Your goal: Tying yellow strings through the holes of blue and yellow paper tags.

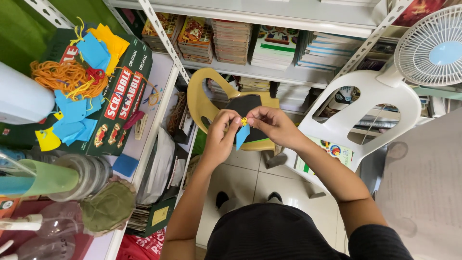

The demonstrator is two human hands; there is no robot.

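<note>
Counter at far left: a green board-game box is seen lying on the white counter, with a heap of blue and yellow paper tags and a tangle of orange yarn on top of it; all of this lies well apart from both hands.

Left hand: it is held closed in a pinch, thumb and forefinger brought together at the top of a small blue paper tag; the tag's upper end is touched from the left side.

Blue paper tag: it is held in the air between the two hands, above a mustard-yellow plastic chair. Its long axis runs nearly upright, slightly tilted, with the pointed lower end hanging free below the fingers.

Yellow yarn knot: a short bit of yellow thread is seen at the tag's top end, exactly where the fingertips of both hands meet.

Right hand: it is closed in a pinch on the same yellow thread, from the right side; the tag's top is touched or very nearly so.

Nearer hand: neither is clearly nearer; the knot sits midway, and the tag hangs slightly toward the left hand.

Right of the hands: a white plastic chair and a white fan are seen, apart from the work.
</note>
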